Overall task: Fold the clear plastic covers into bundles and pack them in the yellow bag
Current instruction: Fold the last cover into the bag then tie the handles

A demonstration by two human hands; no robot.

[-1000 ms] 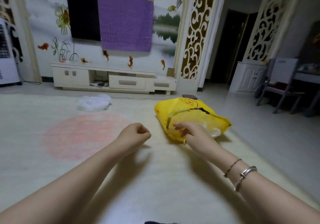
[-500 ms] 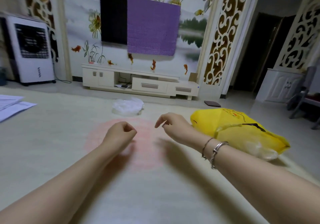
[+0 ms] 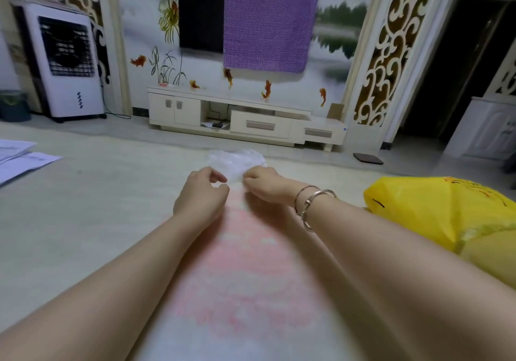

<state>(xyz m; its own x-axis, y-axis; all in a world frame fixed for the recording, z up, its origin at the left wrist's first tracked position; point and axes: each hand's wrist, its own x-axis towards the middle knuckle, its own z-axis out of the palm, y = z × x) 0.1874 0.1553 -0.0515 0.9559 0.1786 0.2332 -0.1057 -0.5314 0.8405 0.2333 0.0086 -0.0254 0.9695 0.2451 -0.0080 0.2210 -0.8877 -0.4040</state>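
**Both hands at the crumpled plastic cover**

Both arms are stretched far forward over the pale mat (image 3: 83,221) on the floor. The left hand (image 3: 202,193) has its fingers curled, thumb and forefinger drawn close together, right at the near edge of the clear plastic cover (image 3: 237,162). Whether it actually has plastic pinched between them, I cannot tell; the film is too faint there. The right hand (image 3: 265,186) sits just beside it, fingers bent under, knuckles up, touching the cover's near right edge. Again, I cannot tell whether it has hold of anything.

The cover itself lies crumpled in a loose heap on the mat, just beyond both sets of fingertips. Two bracelets (image 3: 310,201) ring the right wrist.

The yellow bag (image 3: 435,209) lies on its side well off to the right of the right forearm, a little clear plastic showing at its lower edge. Under both forearms runs a faded pink patch (image 3: 251,263) in the mat.

Far to the left of the left hand lie some white paper sheets (image 3: 22,156). Beyond the hands stands a low white TV cabinet (image 3: 243,120), with an air cooler (image 3: 67,58) further left.
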